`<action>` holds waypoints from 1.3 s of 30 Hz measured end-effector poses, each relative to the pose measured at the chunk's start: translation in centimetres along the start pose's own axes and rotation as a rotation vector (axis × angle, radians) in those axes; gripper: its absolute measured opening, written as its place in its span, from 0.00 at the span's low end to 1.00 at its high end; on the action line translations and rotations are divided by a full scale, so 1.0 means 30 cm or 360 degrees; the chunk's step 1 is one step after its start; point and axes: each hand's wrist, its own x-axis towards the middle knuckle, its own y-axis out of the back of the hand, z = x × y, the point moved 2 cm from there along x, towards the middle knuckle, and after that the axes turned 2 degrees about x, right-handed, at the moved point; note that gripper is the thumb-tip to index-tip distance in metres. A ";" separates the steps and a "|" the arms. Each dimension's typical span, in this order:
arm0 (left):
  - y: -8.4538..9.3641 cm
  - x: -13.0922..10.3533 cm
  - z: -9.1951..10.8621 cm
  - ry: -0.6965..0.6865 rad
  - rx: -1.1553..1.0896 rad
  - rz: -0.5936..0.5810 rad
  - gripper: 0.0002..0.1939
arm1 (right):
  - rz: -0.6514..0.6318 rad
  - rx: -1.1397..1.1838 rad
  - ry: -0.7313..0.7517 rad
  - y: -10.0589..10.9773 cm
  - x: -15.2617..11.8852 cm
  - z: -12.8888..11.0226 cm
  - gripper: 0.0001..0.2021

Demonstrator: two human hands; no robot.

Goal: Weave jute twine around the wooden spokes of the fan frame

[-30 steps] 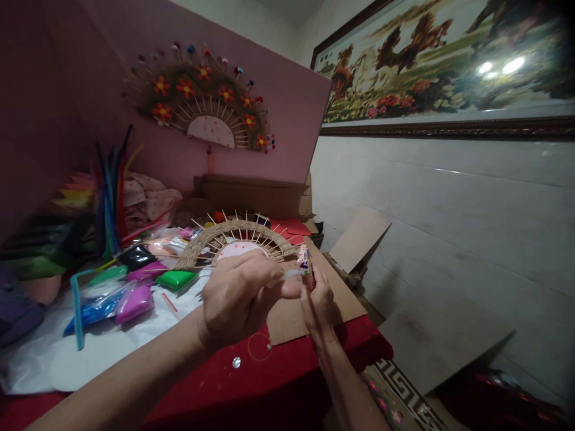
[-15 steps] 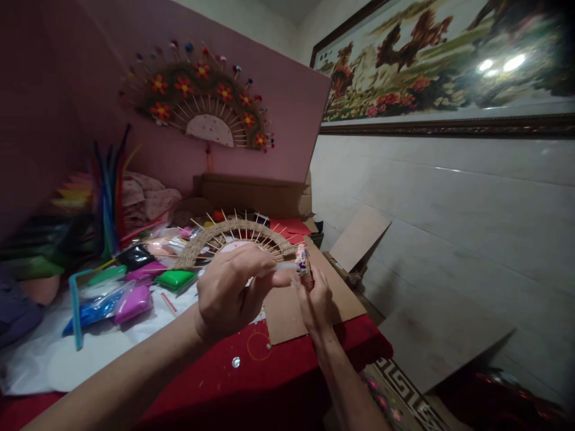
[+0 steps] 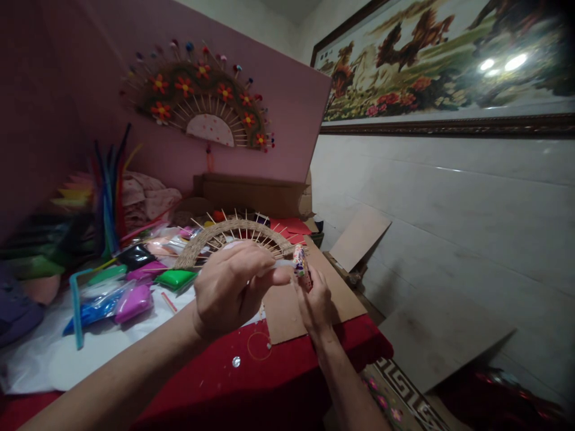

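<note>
Between the thumb and fingers of my left hand [image 3: 231, 287] is a whitish translucent strip [image 3: 283, 263], its exact kind unclear. The strip's far end meets a small multicoloured speckled piece [image 3: 299, 258], seen nearly edge-on. My right hand [image 3: 318, 299] grips that piece upright from the right side, its fingers partly hidden behind it. Just behind both hands lies a fan-shaped frame with a twine-covered arc [image 3: 245, 226] and thin wooden sticks poking out. My left hand hides part of its pale centre.
Brown cardboard [image 3: 287, 317] lies under the hands on a red cloth [image 3: 215, 383]. To the left are bags of coloured clay [image 3: 135, 302], a bent blue pipe cleaner [image 3: 76, 311] and a white disc [image 3: 85, 359]. A finished fan [image 3: 209, 129] hangs on the pink board [image 3: 287, 131] behind.
Both hands and the speckled piece have shifted very slightly left. The speckled piece is turned a little, and the strip still touches it.
</note>
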 end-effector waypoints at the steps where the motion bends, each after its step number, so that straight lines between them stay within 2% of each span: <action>1: -0.001 -0.001 0.002 -0.0018 -0.0029 0.0037 0.13 | 0.0001 -0.0008 0.0002 0.001 0.000 0.000 0.21; 8: -0.016 -0.020 0.003 -0.0108 -0.0100 0.0136 0.05 | -0.0011 0.0032 0.0022 -0.006 0.001 0.011 0.22; 10: -0.021 -0.027 0.001 -0.0184 -0.0104 0.0217 0.03 | -0.0007 0.0038 0.0012 -0.006 0.001 0.010 0.22; 13: -0.024 -0.032 0.000 -0.0238 -0.0108 0.0367 0.05 | -0.0003 0.0042 -0.0006 -0.005 0.001 0.006 0.21; 20: -0.011 -0.018 0.014 -0.0183 -0.0092 0.0187 0.02 | -0.0051 0.0047 -0.0023 0.002 -0.003 -0.004 0.20; 22: -0.010 -0.013 0.009 -0.0088 -0.0051 0.0099 0.06 | -0.0060 0.0053 0.0002 0.004 -0.003 -0.006 0.20; 26: -0.011 -0.010 -0.007 -0.0023 -0.0042 0.0210 0.12 | -0.0053 0.0071 0.0012 0.004 -0.001 -0.004 0.19; 30: -0.016 -0.015 -0.021 -0.0021 -0.0029 0.0145 0.10 | -0.0032 0.0101 -0.0012 0.003 0.001 0.000 0.19; 33: -0.015 -0.025 -0.030 -0.0183 -0.0037 0.0286 0.04 | -0.0024 0.0100 -0.0012 0.004 0.003 0.001 0.17; 39: -0.023 -0.037 -0.050 -0.0294 0.0140 0.0502 0.06 | -0.0008 0.0139 -0.0070 -0.002 0.008 0.018 0.17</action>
